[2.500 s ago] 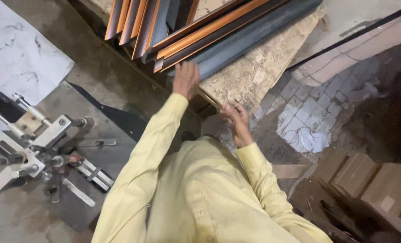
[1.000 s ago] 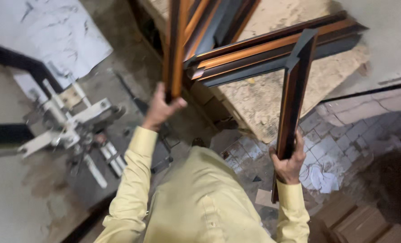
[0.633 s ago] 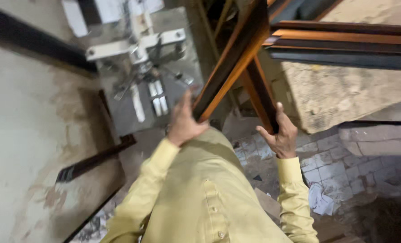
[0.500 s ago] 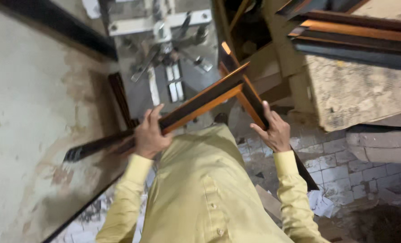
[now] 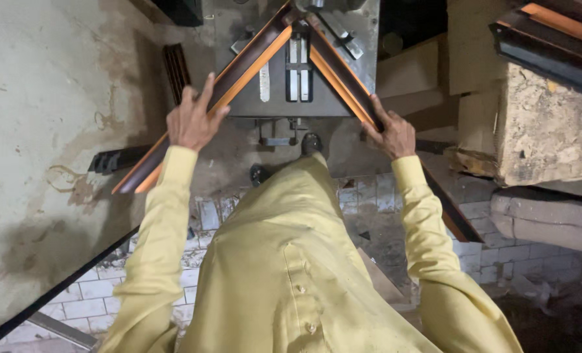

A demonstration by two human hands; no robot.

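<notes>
Two long dark-brown frame strips with orange inner faces lie on a grey metal machine bed [image 5: 366, 39], meeting in a point at the top. My left hand [image 5: 191, 121] rests on the left strip [image 5: 239, 68], fingers spread over it. My right hand [image 5: 390, 134] grips the right strip [image 5: 343, 68] lower down. The right strip's lower end runs past my right sleeve toward the floor. My yellow shirt fills the lower frame.
A stack of similar strips [image 5: 552, 39] lies on a worn block [image 5: 552, 124] at the upper right. A pale stained table surface [image 5: 49, 131] spreads on the left. White floor tiles [image 5: 474, 248] show below. A black bar [image 5: 118, 159] sticks out at the left.
I lifted two strips off the stack at the right, swung left and set them on the machine bed as a V. The view turned toward the machine.
</notes>
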